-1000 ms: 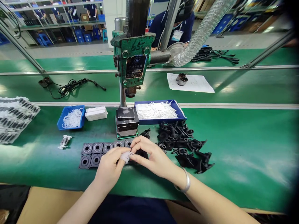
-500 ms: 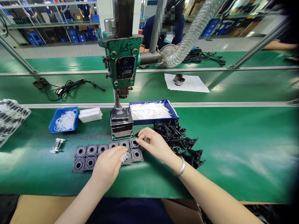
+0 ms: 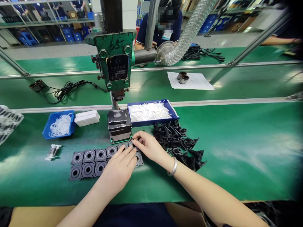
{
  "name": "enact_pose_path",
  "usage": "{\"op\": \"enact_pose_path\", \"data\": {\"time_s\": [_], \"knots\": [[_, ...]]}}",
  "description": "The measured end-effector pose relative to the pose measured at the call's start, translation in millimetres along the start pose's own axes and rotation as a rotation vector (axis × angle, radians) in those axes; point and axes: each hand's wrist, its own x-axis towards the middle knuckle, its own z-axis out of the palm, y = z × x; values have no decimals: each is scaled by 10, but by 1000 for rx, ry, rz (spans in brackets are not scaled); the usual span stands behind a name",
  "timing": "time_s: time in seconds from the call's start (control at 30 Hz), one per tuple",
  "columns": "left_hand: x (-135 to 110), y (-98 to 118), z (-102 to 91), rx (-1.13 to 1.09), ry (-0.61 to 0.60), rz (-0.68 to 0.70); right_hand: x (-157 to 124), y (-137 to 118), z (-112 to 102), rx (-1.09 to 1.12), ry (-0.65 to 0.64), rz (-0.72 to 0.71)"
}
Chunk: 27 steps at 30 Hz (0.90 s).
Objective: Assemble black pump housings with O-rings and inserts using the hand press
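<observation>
Two rows of square black plates [image 3: 88, 169] with round center holes lie on the green bench; pale rings show around several holes. My left hand [image 3: 118, 171] is palm down over the right part of the rows, its thumb and palm side hidden. White rings showed in its fingers a moment earlier; the hand covers them now. At the far right plate of the back row, my right hand [image 3: 148, 144] has thumb and index finger close together. What is between those fingertips is too small to tell.
A green press [image 3: 113, 63] stands behind the plates. Around it are a blue tray of white rings [image 3: 60, 125], a white block [image 3: 87, 118], a box of white strips [image 3: 150, 112] and black parts [image 3: 170, 135]. A small white-ended part [image 3: 53, 152] lies left. A person [image 3: 144, 28] sits opposite.
My left hand has turned palm down and moved right over the plates, hiding the white rings. My right hand stays at the back-row end plate. The whole view has shifted slightly.
</observation>
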Motion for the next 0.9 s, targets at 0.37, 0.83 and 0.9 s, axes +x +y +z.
{"op": "enact_pose_path", "data": {"time_s": [0.37, 0.83, 0.9], "knots": [[-171, -3, -318, -406, 148, -417, -124, -547, -365, -56, 229, -214], [-1178, 79, -703, -510, 358, -844, -82, -962, 786, 170, -396, -227], [-1380, 93, -767, -526, 413, -941, -4, -1027, 907, 123, -389, -263]]}}
